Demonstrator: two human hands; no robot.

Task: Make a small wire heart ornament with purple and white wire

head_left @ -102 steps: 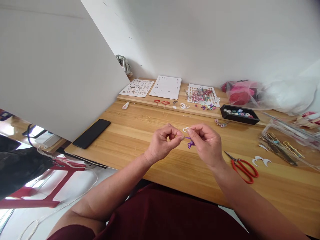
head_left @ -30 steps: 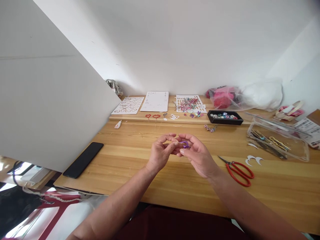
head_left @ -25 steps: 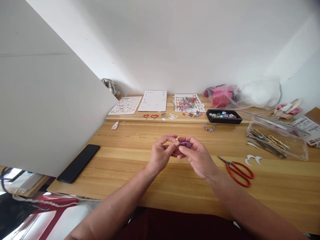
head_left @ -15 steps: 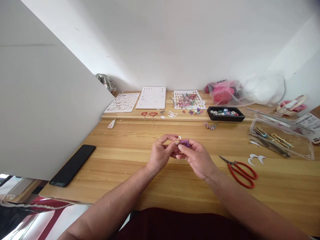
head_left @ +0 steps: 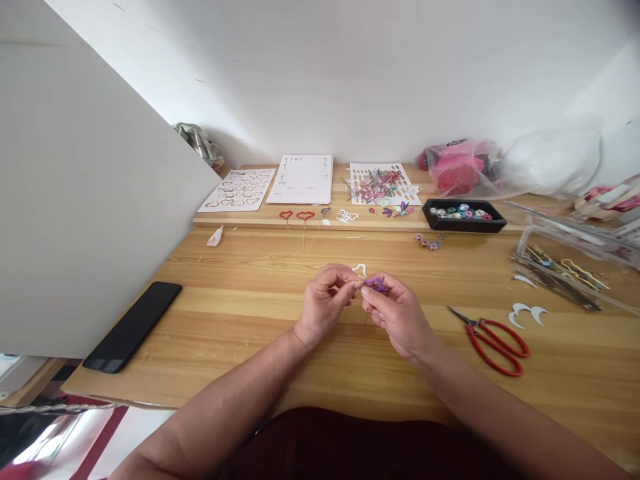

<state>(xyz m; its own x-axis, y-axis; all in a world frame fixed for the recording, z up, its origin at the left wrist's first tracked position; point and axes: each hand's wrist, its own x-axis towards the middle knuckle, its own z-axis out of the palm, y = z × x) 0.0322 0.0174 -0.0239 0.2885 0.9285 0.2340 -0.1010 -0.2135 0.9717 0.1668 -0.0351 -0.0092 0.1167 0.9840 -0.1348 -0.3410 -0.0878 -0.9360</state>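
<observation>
Above the middle of the wooden table (head_left: 240, 293), my left hand (head_left: 325, 299) and my right hand (head_left: 397, 313) meet with their fingertips nearly touching. Between them is a small purple thread-wrapped piece (head_left: 377, 285), thin and bent into a loop. My right thumb and fingers pinch it at the loop. The left thumb and forefinger close on its left end, where the fingertips hide the detail. Just behind the hands lies a white curved paper cutout (head_left: 361, 269). Red-handled scissors (head_left: 497, 340) lie to the right of my right hand.
White crescent cutouts (head_left: 525, 312) lie beyond the scissors. A clear box (head_left: 565, 267) with gold hairpins is at the right. Along the back are a black tray (head_left: 465, 223) of thread spools, red wire shapes (head_left: 305, 215) and cut-out sheets (head_left: 240, 190). A phone (head_left: 133, 327) and glue bottle (head_left: 215, 237) are left.
My fingers have shifted on the purple piece, and more of its loop shows. More of the white cutout behind the hands is visible. The camera view has tilted slightly.
</observation>
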